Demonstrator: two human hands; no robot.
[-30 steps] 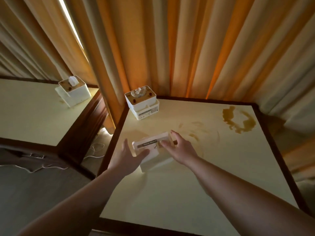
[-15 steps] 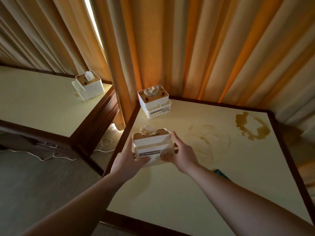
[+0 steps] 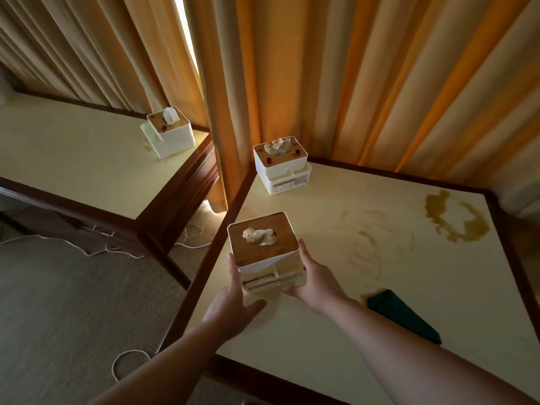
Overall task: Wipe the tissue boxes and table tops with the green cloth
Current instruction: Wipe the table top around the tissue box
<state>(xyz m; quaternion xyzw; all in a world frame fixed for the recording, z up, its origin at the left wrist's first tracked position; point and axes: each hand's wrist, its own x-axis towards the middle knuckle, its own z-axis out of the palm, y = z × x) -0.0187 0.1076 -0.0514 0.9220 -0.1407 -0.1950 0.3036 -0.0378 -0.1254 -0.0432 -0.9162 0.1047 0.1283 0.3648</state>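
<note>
Hands, left hand (image 3: 233, 299) and right hand (image 3: 317, 283), grip the wood-lidded tissue holder (image 3: 264, 251) near the table's (image 3: 321, 346) nine-o'clock edge; judged risk: dragging it into brown spill (image 3: 455, 220), green cloth (image 3: 400, 314) idle at four o'clock.

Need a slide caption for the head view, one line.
Both hands, left hand and right hand, hold a tissue box upright; green cloth lies nearby.
</note>
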